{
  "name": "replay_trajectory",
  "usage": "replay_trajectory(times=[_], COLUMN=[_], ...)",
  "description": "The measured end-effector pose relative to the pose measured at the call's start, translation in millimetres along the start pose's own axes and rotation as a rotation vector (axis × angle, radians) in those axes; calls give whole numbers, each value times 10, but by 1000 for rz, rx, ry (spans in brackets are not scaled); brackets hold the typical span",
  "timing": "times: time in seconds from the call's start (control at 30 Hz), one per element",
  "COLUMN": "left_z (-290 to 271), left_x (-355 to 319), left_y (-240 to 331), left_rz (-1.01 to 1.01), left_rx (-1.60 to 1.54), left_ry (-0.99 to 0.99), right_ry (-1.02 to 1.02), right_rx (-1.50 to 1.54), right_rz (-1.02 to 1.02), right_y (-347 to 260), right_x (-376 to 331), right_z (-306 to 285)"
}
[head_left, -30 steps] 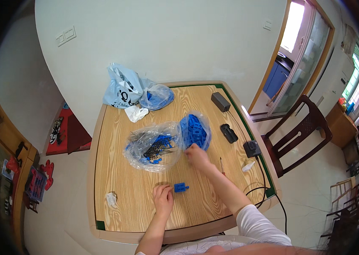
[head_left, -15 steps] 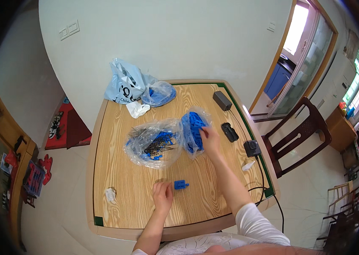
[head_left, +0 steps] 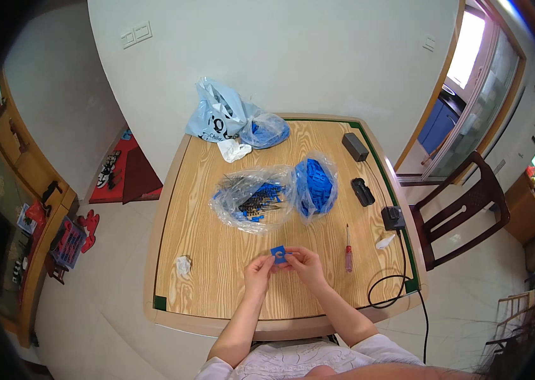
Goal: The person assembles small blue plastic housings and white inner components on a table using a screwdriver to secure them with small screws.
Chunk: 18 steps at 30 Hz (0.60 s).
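Note:
Near the front middle of the table, my left hand [head_left: 258,273] and my right hand [head_left: 307,268] pinch a small blue plastic piece [head_left: 277,251] between them. It has squared upper corners and a rounded pale gap near its middle; my fingertips cover its lower sides. Beyond my hands lies a clear bag [head_left: 222,212] of thin dark metal parts [head_left: 261,201] with blue pieces among them. Touching it on the right, another clear bag holds many flat blue pieces [head_left: 313,183]. A screwdriver [head_left: 348,256] with a red, see-through handle rests to the right of my right hand.
At the back left stand a light-blue carrier bag [head_left: 217,114], a bag of blue parts [head_left: 266,131] and white tissue [head_left: 234,151]. Along the right lie a black box [head_left: 355,147], a black holder [head_left: 362,192], a black adapter [head_left: 393,218] and a looped cable [head_left: 378,306]. Crumpled plastic [head_left: 183,265] lies left.
My right hand has come back from the bag of blue pieces to meet my left hand, and both hold a blue piece. The screwdriver shows now. The view has shifted left.

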<state>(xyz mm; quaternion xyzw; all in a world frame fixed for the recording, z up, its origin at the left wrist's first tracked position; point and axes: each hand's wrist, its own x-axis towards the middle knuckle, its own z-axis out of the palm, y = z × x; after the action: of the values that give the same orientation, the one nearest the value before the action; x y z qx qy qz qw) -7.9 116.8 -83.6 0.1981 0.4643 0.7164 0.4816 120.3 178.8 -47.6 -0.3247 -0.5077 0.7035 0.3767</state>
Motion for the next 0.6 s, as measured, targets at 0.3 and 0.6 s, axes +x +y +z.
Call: replay_trajectory(times=[0.3, 0.6], left_z=[-80, -291], left_x=[-151, -151], left_y=[-63, -69], left_rz=[-84, -45], left_rx=[-34, -121], left_ry=[-57, -124], right_ry=[239, 927], right_rx=[-336, -464], right_rz=[-235, -442], right_y=[71, 56], right_x=[-409, -656], right_z=[-482, -1467])
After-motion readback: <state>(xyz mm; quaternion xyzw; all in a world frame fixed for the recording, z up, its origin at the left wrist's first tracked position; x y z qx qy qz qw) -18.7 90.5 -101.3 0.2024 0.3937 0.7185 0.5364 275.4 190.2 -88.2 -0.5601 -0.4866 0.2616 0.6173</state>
